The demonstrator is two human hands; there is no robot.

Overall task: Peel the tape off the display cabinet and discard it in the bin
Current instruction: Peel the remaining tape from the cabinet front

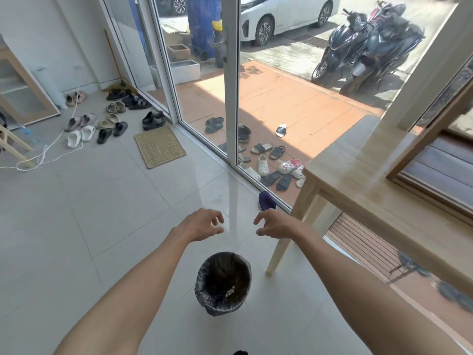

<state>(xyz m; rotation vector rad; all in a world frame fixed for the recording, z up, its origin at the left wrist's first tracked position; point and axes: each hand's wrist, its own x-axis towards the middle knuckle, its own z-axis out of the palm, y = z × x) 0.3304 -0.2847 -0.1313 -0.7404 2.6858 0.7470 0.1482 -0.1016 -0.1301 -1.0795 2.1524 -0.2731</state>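
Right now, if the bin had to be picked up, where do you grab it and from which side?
Probably the top rim of the bin, from straight above. It stands upright on the tile floor with its round mouth open to the camera, and the black liner is folded over the rim. Left hand and right hand are both empty.

2 hands (pixel 202 224) – 1 bin (pixel 222 283)

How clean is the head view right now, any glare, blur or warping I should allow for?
Head view: hard sunlight outside; a bright glare streak on the floor between the left hand and right hand; the table and the lower right corner are smeared by blur; wide-angle warp bends the door frame; the bin interior is dark, a pale scrap barely visible.
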